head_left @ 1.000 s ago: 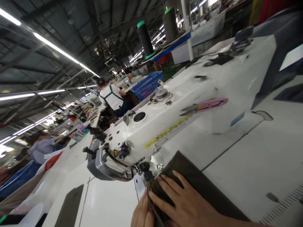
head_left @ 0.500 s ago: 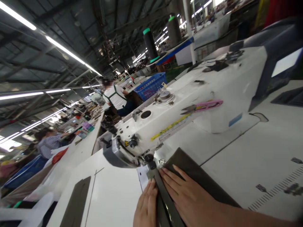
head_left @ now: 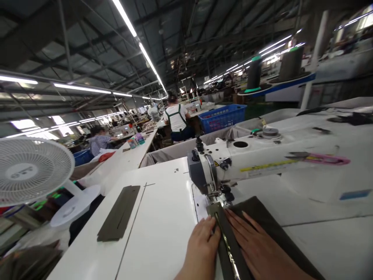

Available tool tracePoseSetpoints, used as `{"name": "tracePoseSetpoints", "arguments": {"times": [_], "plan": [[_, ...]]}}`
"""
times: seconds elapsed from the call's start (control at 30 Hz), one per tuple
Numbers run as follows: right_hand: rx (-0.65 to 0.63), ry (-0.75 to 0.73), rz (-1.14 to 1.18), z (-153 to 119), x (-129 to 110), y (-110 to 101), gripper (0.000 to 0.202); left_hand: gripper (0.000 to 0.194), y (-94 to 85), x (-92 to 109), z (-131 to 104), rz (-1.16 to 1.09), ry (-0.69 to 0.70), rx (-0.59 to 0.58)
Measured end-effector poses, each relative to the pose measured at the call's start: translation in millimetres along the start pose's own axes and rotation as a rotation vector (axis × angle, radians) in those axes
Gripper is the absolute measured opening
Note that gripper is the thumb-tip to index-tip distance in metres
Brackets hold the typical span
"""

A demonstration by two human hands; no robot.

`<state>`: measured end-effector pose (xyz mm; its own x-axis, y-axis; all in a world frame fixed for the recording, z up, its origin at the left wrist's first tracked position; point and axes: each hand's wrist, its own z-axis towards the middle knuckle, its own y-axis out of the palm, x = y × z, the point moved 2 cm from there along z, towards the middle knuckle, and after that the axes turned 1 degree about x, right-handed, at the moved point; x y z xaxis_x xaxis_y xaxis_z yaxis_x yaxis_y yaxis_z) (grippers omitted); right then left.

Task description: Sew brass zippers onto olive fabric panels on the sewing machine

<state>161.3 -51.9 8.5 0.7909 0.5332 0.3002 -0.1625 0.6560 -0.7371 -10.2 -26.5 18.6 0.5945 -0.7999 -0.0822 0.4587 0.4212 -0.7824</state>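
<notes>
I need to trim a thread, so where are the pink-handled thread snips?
In the head view, the pink-handled thread snips lie on top of the white sewing machine's arm, to the right, beyond the right hand.

Left hand (head_left: 202, 249): flat, palm down, fingers (head_left: 210, 227) together and stretched forward, near the desk's front edge.
Right hand (head_left: 258, 251): flat, palm down, fingers (head_left: 237, 221) spread slightly, pointing forward-left.
Spacing: 2 hands side by side, narrow gap between.

No lettering can be made out — the yellow strip label (head_left: 266, 166) along the sewing machine (head_left: 262, 155) arm, right of centre, is blurred, and so is the small yellow warning sticker (head_left: 216, 163) near its head.
</notes>
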Motion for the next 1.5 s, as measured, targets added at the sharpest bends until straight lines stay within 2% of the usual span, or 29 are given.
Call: {"name": "tracePoseSetpoints", "arguments": {"times": [0.3,0.47,0.63,0.83,0.93,1.13,1.33,1.5], "plan": [[0.031,-0.002,-0.047,0,-4,2,0.061,0.03,6.6,2,-2,0.028,-0.01,0.027],[0.089,-0.022,-0.092,3,2,8,0.065,0.026,19.2,-3,2,0.017,-0.008,0.085],[0.025,-0.051,-0.055,4,16,26,0.065,0.023,32.8,-12,16,0.013,-0.036,0.091],[0.002,-0.059,-0.003,-1,25,36,0.062,0.035,37.9,-14,21,0.012,-0.07,0.179],[0.008,-0.053,0.002,1,25,35,0.062,0.032,37.8,-14,19,0.013,-0.065,0.139],[-0.045,-0.018,0.071,10,23,25,0.068,0.025,30.3,-13,18,0.005,-0.031,-0.031],[-0.059,0.018,0.102,14,24,15,0.067,0.029,26.7,-10,22,0.017,-0.034,-0.057],[-0.087,0.028,0.122,7,24,25,0.064,0.024,32.1,-11,20,-0.006,-0.068,-0.066]]}}
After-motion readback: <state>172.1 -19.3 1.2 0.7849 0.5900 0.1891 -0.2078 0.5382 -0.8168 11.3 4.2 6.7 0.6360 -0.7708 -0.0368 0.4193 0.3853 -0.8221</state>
